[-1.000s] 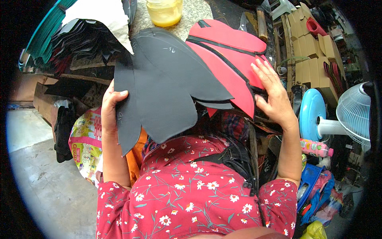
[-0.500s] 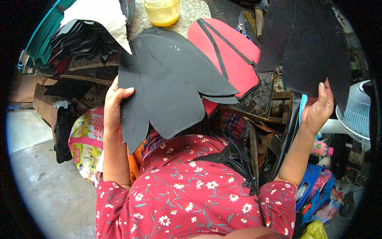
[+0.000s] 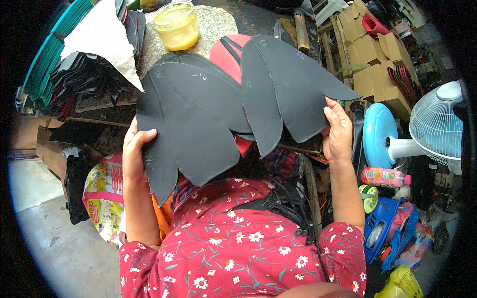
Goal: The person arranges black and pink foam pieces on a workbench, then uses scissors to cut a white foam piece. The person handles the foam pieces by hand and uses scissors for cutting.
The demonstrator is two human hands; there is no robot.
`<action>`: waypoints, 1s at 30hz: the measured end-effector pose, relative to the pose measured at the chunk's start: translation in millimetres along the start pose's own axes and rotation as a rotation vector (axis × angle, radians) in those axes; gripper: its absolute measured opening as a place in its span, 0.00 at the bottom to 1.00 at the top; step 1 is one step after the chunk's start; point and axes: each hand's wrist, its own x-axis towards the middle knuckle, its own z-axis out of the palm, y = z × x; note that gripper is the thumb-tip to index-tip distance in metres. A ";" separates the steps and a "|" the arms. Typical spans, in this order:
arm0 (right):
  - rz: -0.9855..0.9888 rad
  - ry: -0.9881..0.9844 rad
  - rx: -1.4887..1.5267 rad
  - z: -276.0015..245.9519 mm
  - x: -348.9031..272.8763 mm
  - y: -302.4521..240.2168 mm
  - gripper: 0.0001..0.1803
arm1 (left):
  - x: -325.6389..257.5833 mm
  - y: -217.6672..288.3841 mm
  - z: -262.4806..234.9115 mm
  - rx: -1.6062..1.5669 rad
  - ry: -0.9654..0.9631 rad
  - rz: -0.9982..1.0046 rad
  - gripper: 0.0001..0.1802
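Note:
My left hand (image 3: 135, 154) is closed on the outer edge of a black cut leather-like piece (image 3: 191, 126), thumb on top. This piece has curved lobes, a seam and pale chalk marks. My right hand (image 3: 339, 131) grips a second black stitched piece (image 3: 298, 94) by its right side, fingers partly hidden beneath. The two pieces lie side by side, the right one's inner edge overlapping the left one. Behind them shows a red piece (image 3: 227, 57) with black strips, largely covered by the black pieces.
A glass jar of yellow paste (image 3: 177, 27) stands on a stone slab (image 3: 218, 22). Stacked dark sheets (image 3: 92, 74) under white paper (image 3: 102, 39) are at left. A wooden-handled tool (image 3: 301, 32) lies behind. At right are cardboard boxes (image 3: 375, 84), a fan (image 3: 439, 124) and a pink bottle (image 3: 385, 177).
My right hand has brought its black piece down and leftward, beside the left one, covering much of the red piece. My left hand keeps its hold, slightly lower.

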 end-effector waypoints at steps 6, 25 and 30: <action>-0.018 -0.012 -0.005 0.2 -1.4 3.2 0.16 | 0.7 -1.1 -3.9 -0.011 -0.033 -0.014 0.32; 0.021 -0.084 0.047 1.2 -4.4 -4.7 0.27 | 1.3 -4.4 -4.3 0.046 0.003 -0.004 0.31; 0.050 -0.080 0.100 -0.9 -4.0 -9.1 0.27 | 0.6 -4.1 -2.0 0.073 0.037 -0.005 0.33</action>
